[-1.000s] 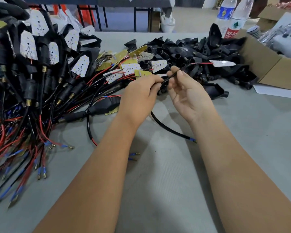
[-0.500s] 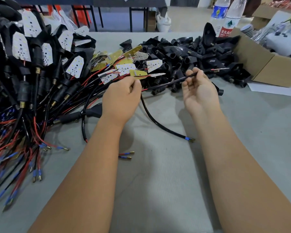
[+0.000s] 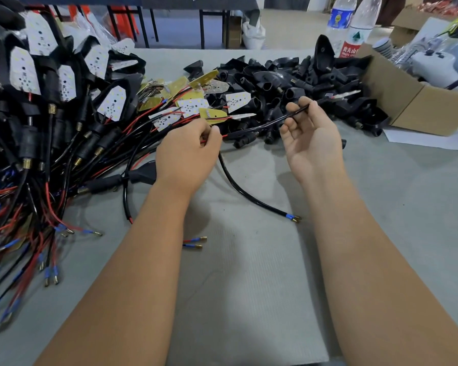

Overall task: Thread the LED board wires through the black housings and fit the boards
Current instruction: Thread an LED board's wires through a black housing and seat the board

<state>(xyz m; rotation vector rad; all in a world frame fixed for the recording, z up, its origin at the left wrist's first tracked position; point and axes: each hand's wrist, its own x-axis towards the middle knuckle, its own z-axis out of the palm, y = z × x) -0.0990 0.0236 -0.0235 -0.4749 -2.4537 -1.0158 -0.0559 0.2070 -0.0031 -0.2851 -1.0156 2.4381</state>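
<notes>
My left hand [image 3: 188, 151] is closed around a red and black wire near the loose white and yellow LED boards [image 3: 191, 107]. My right hand [image 3: 312, 138], palm up, pinches a black-sleeved wire [image 3: 273, 124] between thumb and fingers; its LED board [image 3: 348, 95] sticks out to the right over the pile. The sleeve runs between both hands, then curves down across the table to a blue-and-brass terminal [image 3: 294, 218]. A heap of empty black housings [image 3: 288, 77] lies behind my hands. Finished units with boards fitted [image 3: 24, 70] are stacked at the left.
A cardboard box [image 3: 402, 101] stands at the right with white parts inside. Two water bottles [image 3: 352, 25] stand behind the housings. Red and black wire ends with terminals [image 3: 48, 270] spread over the grey table [image 3: 249, 299] at the left. A paper sheet [image 3: 428, 141] lies under the box.
My hands have drawn apart, the left moving left and the right moving right, stretching the black-sleeved wire between them. The board end has travelled right over the housings.
</notes>
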